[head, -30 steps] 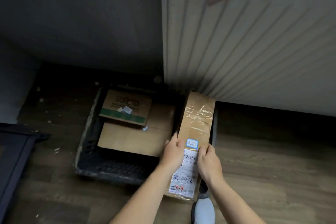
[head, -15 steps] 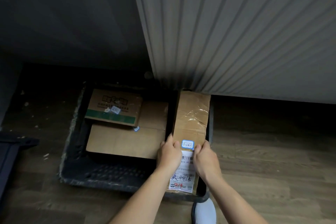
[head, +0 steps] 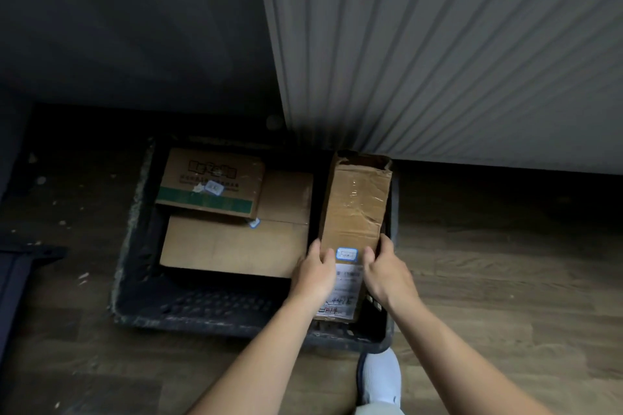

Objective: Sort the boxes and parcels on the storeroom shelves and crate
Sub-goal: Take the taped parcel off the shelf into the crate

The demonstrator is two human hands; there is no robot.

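A long taped cardboard box [head: 354, 209] with a white shipping label and a small blue-edged sticker lies in the right side of a dark plastic crate [head: 135, 280] on the floor. My left hand [head: 317, 274] grips the box's left edge near its close end, and my right hand [head: 384, 274] grips its right edge. In the crate's left part, a box with a green stripe [head: 210, 184] lies on a larger flat brown box [head: 232, 248].
A ribbed grey panel [head: 455, 54] rises just behind the crate on the right, a dark wall to its left. Wooden floor [head: 505, 280] surrounds the crate. A dark frame [head: 20, 266] sits at the left edge. My white shoe [head: 379, 377] stands by the crate's near right corner.
Both hands have lowered the long box from above the crate's right rim down into the crate. The view has shifted closer to the crate.
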